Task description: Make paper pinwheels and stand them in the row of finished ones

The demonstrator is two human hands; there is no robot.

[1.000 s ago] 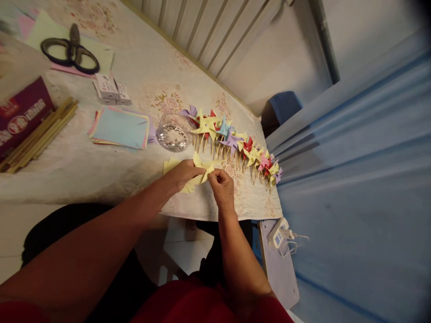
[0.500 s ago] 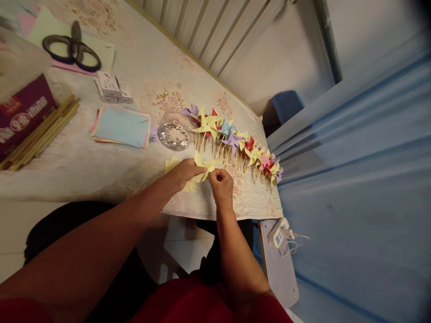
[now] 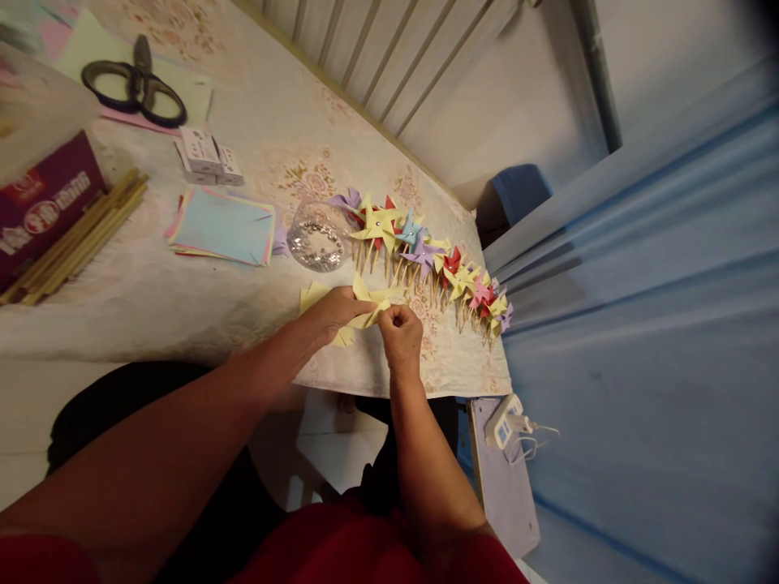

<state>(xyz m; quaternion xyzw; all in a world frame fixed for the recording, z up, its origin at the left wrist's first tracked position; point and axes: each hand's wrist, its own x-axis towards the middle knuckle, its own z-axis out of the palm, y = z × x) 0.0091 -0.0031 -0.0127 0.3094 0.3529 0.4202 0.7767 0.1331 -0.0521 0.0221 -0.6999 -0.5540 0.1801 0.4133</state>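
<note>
Near the table's front edge, my left hand (image 3: 338, 311) grips a yellow paper pinwheel (image 3: 361, 290) that is partly folded. At its right side my right hand (image 3: 402, 331) pinches a corner of the same paper, fingers closed; the fingertips hide whether a pin is between them. Beneath and left of my left hand lie yellow paper sheets (image 3: 310, 295) with slit corners. Just beyond the hands stands a clear round container (image 3: 316, 243) of small shiny metal pieces. Finished pinwheels (image 3: 422, 253) on sticks lie in a row to the right.
A stack of coloured paper (image 3: 222, 227) lies left of the container. Farther left are small white boxes (image 3: 207, 156), black scissors (image 3: 141, 88), a bundle of sticks (image 3: 79, 235) and a purple box (image 3: 49, 203). A power strip (image 3: 504, 420) sits on a stool beside the flowered tablecloth (image 3: 256, 97).
The view has shifted very slightly. Both hands stay on the yellow pinwheel in nearly the same pose.
</note>
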